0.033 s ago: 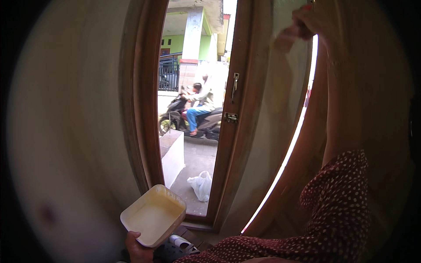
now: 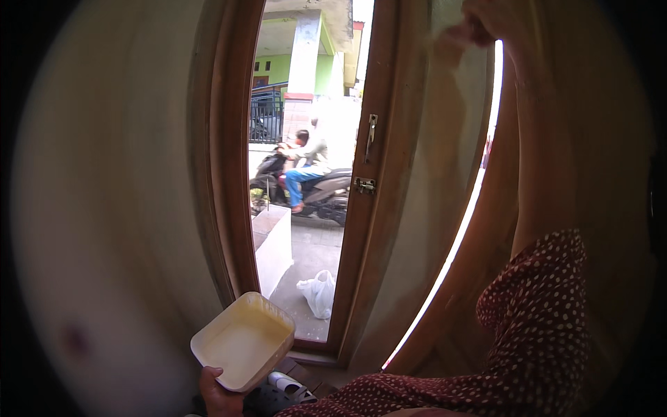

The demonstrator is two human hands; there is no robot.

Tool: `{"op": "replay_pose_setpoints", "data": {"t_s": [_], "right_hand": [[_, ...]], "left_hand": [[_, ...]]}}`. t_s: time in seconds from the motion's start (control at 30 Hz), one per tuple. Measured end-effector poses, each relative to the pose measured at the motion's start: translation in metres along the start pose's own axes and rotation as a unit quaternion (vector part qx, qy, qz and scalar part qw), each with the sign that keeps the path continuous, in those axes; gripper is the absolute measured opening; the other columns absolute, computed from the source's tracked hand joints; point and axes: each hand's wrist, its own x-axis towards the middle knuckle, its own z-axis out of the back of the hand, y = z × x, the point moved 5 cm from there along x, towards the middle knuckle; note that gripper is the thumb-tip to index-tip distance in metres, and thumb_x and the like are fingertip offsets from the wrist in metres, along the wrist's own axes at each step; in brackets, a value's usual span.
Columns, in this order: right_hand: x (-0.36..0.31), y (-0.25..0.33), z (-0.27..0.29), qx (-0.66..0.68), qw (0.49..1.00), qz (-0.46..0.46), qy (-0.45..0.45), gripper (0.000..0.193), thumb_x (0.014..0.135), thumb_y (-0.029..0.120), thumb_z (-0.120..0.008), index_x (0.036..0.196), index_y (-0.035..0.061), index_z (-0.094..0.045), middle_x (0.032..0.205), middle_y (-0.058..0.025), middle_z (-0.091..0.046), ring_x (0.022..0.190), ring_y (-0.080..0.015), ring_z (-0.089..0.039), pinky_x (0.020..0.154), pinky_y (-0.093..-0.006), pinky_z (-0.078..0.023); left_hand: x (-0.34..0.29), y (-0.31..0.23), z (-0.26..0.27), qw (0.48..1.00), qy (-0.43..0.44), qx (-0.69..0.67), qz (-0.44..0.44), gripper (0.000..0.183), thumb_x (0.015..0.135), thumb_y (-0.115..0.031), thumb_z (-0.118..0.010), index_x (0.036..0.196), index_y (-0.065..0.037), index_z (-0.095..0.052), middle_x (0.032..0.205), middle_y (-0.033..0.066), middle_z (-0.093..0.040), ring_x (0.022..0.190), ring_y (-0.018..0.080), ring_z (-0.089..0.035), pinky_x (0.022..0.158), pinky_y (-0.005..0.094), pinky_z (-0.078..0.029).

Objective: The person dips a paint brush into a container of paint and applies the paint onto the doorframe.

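Left hand (image 2: 217, 396) is gripping a cream tray (image 2: 243, 340), fingers clamped on its edge; keep it level. Right hand (image 2: 490, 21) is reaching up the door (image 2: 424, 174), fingers blurred, can't tell.

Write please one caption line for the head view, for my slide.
At an open wooden door, left hand holds a cream tray; right hand is raised high.
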Motion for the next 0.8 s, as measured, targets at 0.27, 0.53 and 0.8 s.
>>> {"op": "replay_pose_setpoints", "data": {"t_s": [0.27,0.53,0.8], "right_hand": [[0.056,-0.067,0.021,0.191,0.845,-0.276,-0.415,0.021,0.090,0.016,-0.063,0.083,-0.0033,-0.065,0.068,-0.0121,-0.065,0.052,-0.0226,-0.065,0.045,-0.0349,-0.056],[-0.015,-0.029,-0.035,0.210,0.806,-0.386,-0.396,0.021,0.094,0.019,-0.063,0.089,-0.0013,-0.068,0.068,-0.0106,-0.066,0.052,-0.0207,-0.064,0.048,-0.0344,-0.056],[-0.132,0.116,-0.078,0.205,0.814,-0.529,-0.127,0.021,0.094,0.020,-0.062,0.090,0.0003,-0.070,0.068,-0.0092,-0.066,0.058,-0.0195,-0.066,0.052,-0.0325,-0.055]], "left_hand": [[0.003,0.014,-0.013,1.000,-0.015,-0.002,0.001,0.077,0.073,-0.029,-0.054,0.144,-0.005,-0.040,0.136,0.0188,-0.054,0.124,0.0404,-0.055,0.098,0.0619,-0.049],[-0.016,-0.006,-0.001,1.000,-0.014,-0.013,0.013,0.077,0.072,-0.029,-0.052,0.145,-0.005,-0.040,0.136,0.0190,-0.054,0.125,0.0416,-0.054,0.099,0.0649,-0.046],[-0.035,-0.032,0.015,1.000,-0.028,0.003,-0.006,0.077,0.072,-0.030,-0.052,0.145,-0.006,-0.040,0.136,0.0187,-0.054,0.124,0.0413,-0.055,0.099,0.0644,-0.047]]}}
